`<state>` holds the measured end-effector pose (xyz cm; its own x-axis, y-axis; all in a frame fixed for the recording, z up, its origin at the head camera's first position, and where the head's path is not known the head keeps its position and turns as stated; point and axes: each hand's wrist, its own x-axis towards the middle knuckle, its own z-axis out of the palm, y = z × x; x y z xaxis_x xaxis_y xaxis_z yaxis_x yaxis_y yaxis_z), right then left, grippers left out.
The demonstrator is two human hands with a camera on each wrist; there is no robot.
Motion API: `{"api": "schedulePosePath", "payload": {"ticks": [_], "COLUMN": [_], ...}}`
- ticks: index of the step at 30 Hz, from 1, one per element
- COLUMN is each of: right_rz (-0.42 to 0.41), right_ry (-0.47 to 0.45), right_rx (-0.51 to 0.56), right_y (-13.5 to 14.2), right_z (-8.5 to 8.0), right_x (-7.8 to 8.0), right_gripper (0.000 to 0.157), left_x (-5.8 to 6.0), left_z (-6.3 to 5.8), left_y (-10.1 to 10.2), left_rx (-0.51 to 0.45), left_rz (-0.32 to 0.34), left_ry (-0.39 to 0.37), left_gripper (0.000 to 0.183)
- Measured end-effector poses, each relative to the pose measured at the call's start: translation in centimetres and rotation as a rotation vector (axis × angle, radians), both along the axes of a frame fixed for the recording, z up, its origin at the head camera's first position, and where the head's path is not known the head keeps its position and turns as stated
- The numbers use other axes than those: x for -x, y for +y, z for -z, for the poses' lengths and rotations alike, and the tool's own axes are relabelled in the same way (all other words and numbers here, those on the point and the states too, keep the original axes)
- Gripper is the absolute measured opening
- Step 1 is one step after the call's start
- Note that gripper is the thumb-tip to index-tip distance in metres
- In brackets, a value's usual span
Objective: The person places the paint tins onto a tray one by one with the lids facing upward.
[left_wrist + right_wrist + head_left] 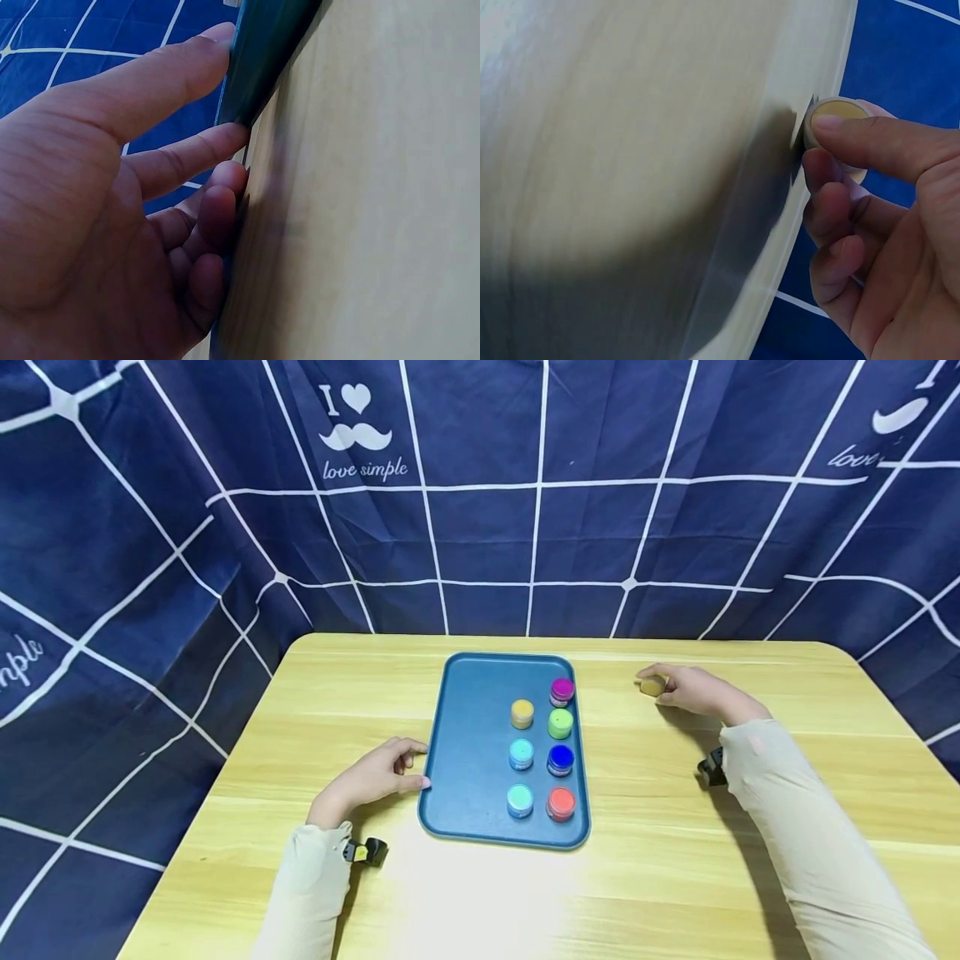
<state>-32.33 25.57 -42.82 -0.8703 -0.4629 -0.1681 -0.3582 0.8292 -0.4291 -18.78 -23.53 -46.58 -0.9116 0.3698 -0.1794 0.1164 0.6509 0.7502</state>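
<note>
A dark blue tray point(472, 743) lies on the table, with several small round lidded jars standing on its right part. My left hand point(378, 775) is at the tray's left edge; thumb and index fingertip touch its side, and the other fingers bend loosely in the left wrist view. Away to the right of the tray, my right hand point(693, 689) pinches a small jar with a yellow-ochre lid point(844, 111). In the right wrist view the thumb lies across the lid, while the fingers partly hide the far side. Whether this jar touches the table, I cannot tell.
On the tray are a purple jar point(562, 692), a yellow jar point(522, 713), a green jar point(560, 723), a dark blue jar point(560, 760), a red jar point(561, 804) and two light blue jars. A blue gridded curtain point(480, 535) hangs behind the wooden table point(675, 860).
</note>
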Motion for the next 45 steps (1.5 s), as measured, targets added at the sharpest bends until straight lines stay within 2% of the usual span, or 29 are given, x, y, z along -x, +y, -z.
{"api": "schedulePosePath", "payload": {"ticks": [10,23,29,45], "right_rz": [0.013,0.041,0.050,0.098], "right_ry": [0.062,0.079,0.057,0.140], "right_rx": [-0.031,-0.026,-0.011,0.028], "right_y": [0.2,0.4,0.3,0.1], "right_z": [0.6,1.1,0.9,0.5], "right_x": [0.0,-0.1,-0.3,-0.5], "right_gripper": [0.041,0.039,0.040,0.040], "left_x": [0.0,-0.1,0.1,0.0], "left_z": [0.2,0.2,0.3,-0.2], "left_y": [0.0,0.0,-0.1,0.0], "left_rx": [0.001,-0.009,-0.005,-0.010], "left_rz": [-0.004,-0.004,-0.005,0.002], "left_ry": [-0.007,-0.008,0.000,-0.007], "left_gripper": [0.050,0.049,0.048,0.049]}}
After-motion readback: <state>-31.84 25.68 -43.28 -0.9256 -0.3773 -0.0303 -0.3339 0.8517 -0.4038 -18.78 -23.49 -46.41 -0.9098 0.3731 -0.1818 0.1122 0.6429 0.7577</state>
